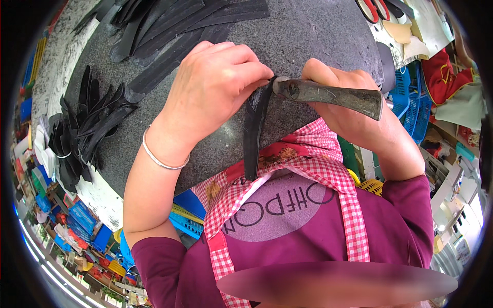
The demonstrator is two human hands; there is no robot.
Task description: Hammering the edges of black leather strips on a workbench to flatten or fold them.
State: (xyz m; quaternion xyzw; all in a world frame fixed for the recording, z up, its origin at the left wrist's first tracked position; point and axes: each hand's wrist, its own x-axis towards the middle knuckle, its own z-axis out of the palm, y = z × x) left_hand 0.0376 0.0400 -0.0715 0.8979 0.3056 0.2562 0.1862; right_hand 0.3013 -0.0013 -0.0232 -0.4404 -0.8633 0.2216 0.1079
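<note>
My left hand point(218, 84) is closed, thumb and fingers pinching the upper end of a narrow black strip point(257, 133). The strip looks like leather and hangs down over the near edge of the grey stone slab point(221, 146). In my closed right hand point(354, 84) is a hammer point(334, 97) with a worn metal head, its handle mostly hidden by the fingers. The hammer's small round face rests at or just above the strip's top end, right beside my left fingertips; contact cannot be made out.
Flat black strips point(169, 28) lie spread at the slab's far left. A tied bundle of black strips point(84, 128) sits at the left edge. Red-handled scissors point(371, 10) lie far right, near beige scraps point(403, 38). Blue plastic baskets point(413, 110) stand beyond the right edge.
</note>
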